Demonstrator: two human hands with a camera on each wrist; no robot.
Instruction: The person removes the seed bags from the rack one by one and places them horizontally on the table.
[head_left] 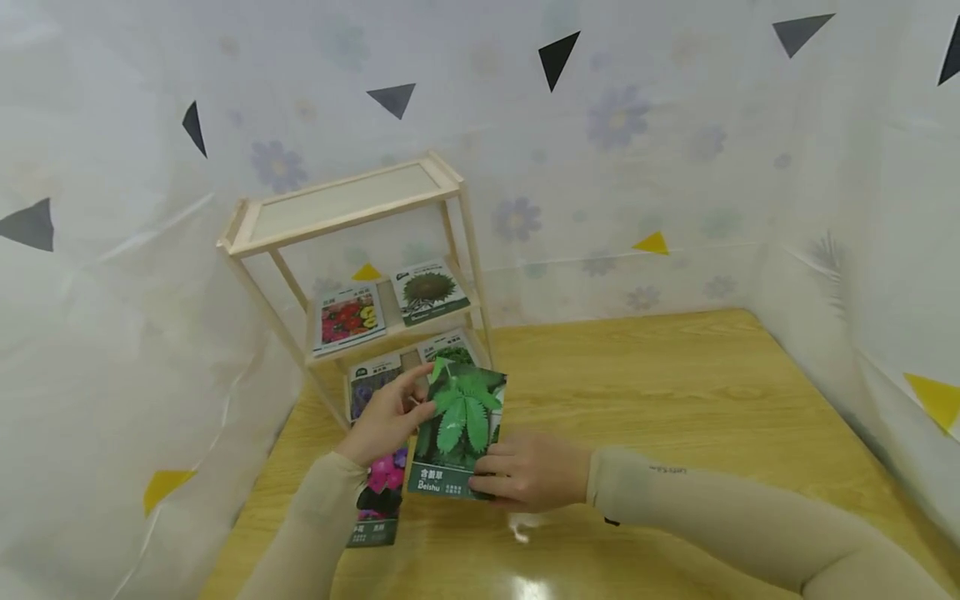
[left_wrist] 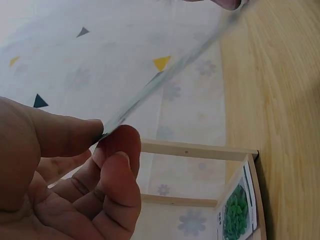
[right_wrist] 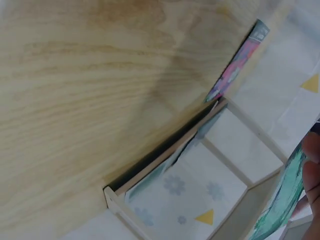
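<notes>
A green seed packet [head_left: 461,417] with a leaf picture is held up in front of the wooden rack. My left hand [head_left: 388,419] pinches its upper left edge between thumb and fingers; the left wrist view shows the packet [left_wrist: 165,75] edge-on in that hand [left_wrist: 75,170]. My right hand [head_left: 532,472] grips its lower right corner, and in the right wrist view the fingers [right_wrist: 312,160] show at the right edge on the packet [right_wrist: 282,200]. A pink-flowered packet [head_left: 381,500] lies on the table, partly behind the left hand.
The wooden rack [head_left: 345,220] stands at the back left. Its middle shelf bears a red-flower packet [head_left: 349,318] and a cactus packet [head_left: 429,292]; two more packets, one purple [head_left: 365,389] and one green [head_left: 453,348], lie on the lower shelf. The wooden table [head_left: 637,383] extends to the right.
</notes>
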